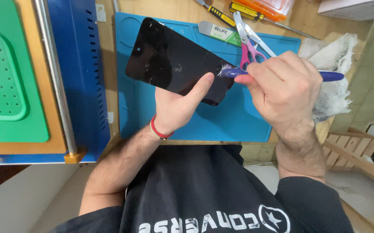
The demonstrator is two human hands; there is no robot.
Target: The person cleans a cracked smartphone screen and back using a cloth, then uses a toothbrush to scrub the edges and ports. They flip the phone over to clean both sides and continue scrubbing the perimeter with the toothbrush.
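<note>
The left hand holds a black phone screen above the blue work mat. The thumb lies flat on the glass near its lower right corner, and the other fingers are under the panel, so I cannot see them. The screen is tilted, with its far end pointing to the upper left, and its surface has many scratches and a cracked white spot close to the thumb. A red band is around the left wrist.

The right hand is closed around a blue tool with a thin handle. The fingers are pressed together on the handle, and the purple tip of the tool touches the right edge of the screen, just beside the cracked spot. The end of the handle sticks out to the right of the hand.

The mat lies on a wooden tabletop. At the far edge of the mat there are scissors with pink handles, a flat metal scraper and screwdrivers with yellow and black handles. An orange plastic box is behind them. On the right, partly behind the right hand, lies a white cloth. On the left stands a blue metal machine with a metal bar, and further left there is a green pad with small holes.
</note>
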